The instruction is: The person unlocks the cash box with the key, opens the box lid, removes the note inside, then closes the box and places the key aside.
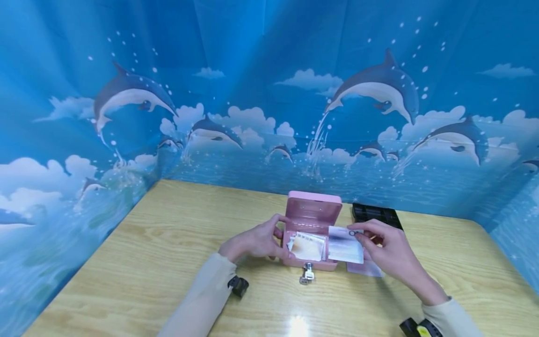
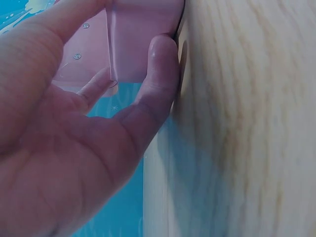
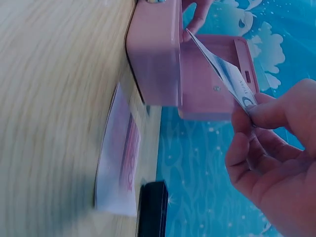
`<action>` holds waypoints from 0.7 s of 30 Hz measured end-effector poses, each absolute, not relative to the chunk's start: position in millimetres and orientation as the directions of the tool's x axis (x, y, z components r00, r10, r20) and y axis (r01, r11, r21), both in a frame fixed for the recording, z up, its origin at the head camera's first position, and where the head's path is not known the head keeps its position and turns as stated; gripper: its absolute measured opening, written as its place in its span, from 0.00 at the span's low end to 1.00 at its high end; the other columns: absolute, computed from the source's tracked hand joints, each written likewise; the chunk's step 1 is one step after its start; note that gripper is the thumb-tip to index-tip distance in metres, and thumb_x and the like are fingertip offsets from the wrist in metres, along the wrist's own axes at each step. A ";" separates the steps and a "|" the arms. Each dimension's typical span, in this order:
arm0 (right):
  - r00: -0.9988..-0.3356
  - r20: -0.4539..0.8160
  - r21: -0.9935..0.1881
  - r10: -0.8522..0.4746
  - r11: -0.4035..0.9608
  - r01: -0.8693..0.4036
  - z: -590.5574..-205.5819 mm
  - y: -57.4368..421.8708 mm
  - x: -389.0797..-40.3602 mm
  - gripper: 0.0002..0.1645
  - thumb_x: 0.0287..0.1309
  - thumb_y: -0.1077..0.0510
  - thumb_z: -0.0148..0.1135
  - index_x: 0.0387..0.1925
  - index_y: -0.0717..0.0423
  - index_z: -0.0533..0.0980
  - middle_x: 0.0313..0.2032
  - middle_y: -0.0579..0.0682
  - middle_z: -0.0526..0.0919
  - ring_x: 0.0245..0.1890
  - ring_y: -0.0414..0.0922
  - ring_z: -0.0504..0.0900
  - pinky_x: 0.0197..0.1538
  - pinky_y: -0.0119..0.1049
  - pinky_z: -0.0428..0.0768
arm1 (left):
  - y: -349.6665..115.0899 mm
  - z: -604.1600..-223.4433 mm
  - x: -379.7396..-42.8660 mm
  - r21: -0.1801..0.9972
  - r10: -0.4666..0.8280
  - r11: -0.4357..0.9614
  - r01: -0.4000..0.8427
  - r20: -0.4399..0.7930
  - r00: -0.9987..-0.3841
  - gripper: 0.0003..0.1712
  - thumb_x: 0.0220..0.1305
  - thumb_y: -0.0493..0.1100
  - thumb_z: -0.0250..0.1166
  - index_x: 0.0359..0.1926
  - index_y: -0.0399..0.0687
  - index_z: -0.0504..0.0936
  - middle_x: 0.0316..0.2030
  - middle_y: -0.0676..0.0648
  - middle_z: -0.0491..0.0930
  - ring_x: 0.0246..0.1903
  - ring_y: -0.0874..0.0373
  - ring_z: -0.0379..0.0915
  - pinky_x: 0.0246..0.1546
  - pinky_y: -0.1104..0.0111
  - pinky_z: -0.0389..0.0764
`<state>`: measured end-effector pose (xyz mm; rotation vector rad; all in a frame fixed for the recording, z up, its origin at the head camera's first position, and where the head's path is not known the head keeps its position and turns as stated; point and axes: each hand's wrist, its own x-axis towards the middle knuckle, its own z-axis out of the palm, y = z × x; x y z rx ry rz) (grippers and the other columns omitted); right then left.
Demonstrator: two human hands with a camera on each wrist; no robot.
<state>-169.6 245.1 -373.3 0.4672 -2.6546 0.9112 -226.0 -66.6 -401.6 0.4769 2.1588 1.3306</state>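
Observation:
A pink metal cash box [image 1: 330, 265] stands on the table with its lid [image 1: 313, 210] raised. Several banknotes [image 1: 309, 246] lie inside it. My left hand [image 1: 262, 239] holds the box at its left side, thumb by the front corner and fingers toward the back. Between thumb and fingers, my right hand [image 1: 391, 248] pinches a banknote [image 1: 345, 245] by its right end, its far end over the box's right edge. The right wrist view shows this note [image 3: 224, 74] tilted in front of the lid. A metal latch [image 1: 309, 272] hangs at the box's front.
A pinkish banknote [image 3: 117, 163] lies on the table right of the box, partly hidden in the head view. Behind it sits a black case [image 1: 375, 214]. A blue dolphin-print cloth [image 1: 261, 93] hangs behind the wooden table [image 1: 181, 224].

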 end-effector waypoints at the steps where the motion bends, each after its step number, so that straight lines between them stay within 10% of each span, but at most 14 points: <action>1: -0.909 0.365 -0.537 -0.201 0.752 -0.382 -372.8 247.2 -169.0 0.20 0.61 0.72 0.65 0.47 0.47 0.87 0.40 0.45 0.87 0.29 0.33 0.78 0.31 0.28 0.82 | -66.5 -401.6 -226.1 0.894 0.559 0.448 0.012 -0.269 -0.785 0.51 0.55 0.40 0.78 0.74 0.56 0.58 0.49 0.43 0.77 0.37 0.52 0.82 0.40 0.62 0.86; 21: -0.953 0.284 -0.527 -0.104 0.814 -0.246 -372.1 291.7 -157.6 0.17 0.65 0.68 0.63 0.50 0.49 0.85 0.39 0.50 0.87 0.20 0.33 0.70 0.21 0.30 0.69 | -65.9 -400.9 -226.1 0.891 0.554 0.453 0.010 -0.273 -0.787 0.50 0.54 0.40 0.79 0.72 0.56 0.59 0.50 0.42 0.76 0.38 0.52 0.80 0.39 0.61 0.85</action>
